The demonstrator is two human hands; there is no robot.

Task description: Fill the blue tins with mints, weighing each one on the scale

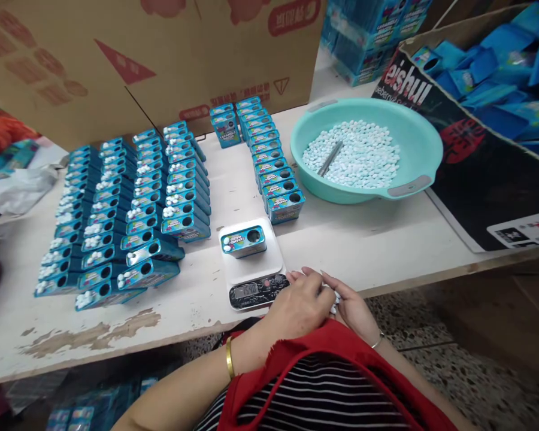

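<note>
My left hand (302, 302) and my right hand (353, 306) are together at the table's near edge, just right of the small white scale (251, 266). Both have curled fingers. Small white candies show between them at the right hand's fingers. An open blue tin (244, 240) stands on the scale pan, and its hole looks dark. The scale's dark display strip lies close to my left fingertips. A teal basin (415, 149) holding many white candies and a metal tool (331, 158) sits farther back to the right.
Several rows of blue tins (126, 209) with white candies in their openings fill the table's left part. A shorter row of tins (273, 167) runs beside the basin. Cardboard boxes (139, 54) stand behind. A box of blue tin parts (498, 66) is at right.
</note>
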